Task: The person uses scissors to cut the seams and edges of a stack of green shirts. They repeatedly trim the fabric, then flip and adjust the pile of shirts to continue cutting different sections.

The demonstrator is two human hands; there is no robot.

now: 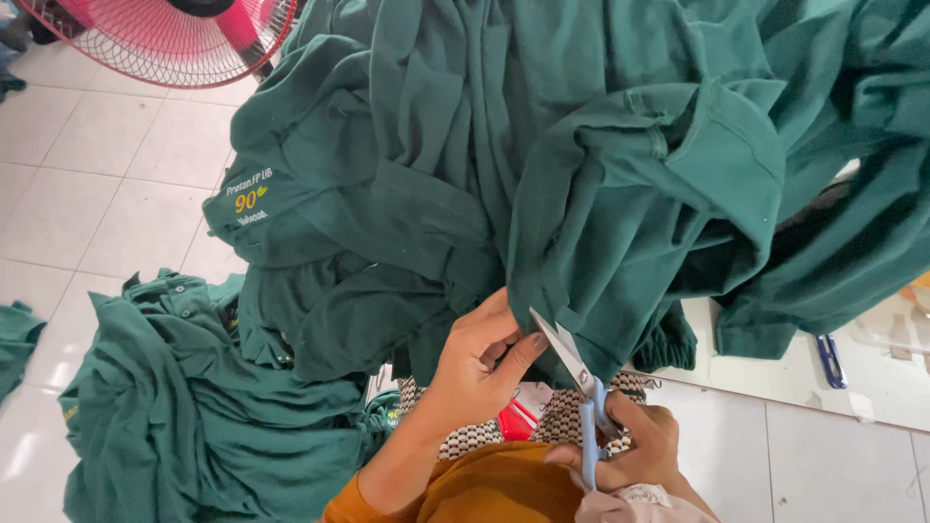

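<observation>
The left hand [481, 353] is pinching the hem of a green shirt [620, 213] hanging just above both hands, while the right hand [630, 450] is closed around blue-handled scissors [578, 383], blades open at the hem. More green shirts [194, 407] are lying on the floor left of the hands, trimmed or not, one cannot tell.

green garments [542, 155] crowd above, tiled floor [107, 174] open left

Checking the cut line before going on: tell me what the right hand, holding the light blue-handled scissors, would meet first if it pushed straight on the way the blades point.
The right hand aims the light blue-handled scissors up-left. Their tips would first meet the dark green knit garment's edge, pinched by the left hand; depth is unclear.
</observation>
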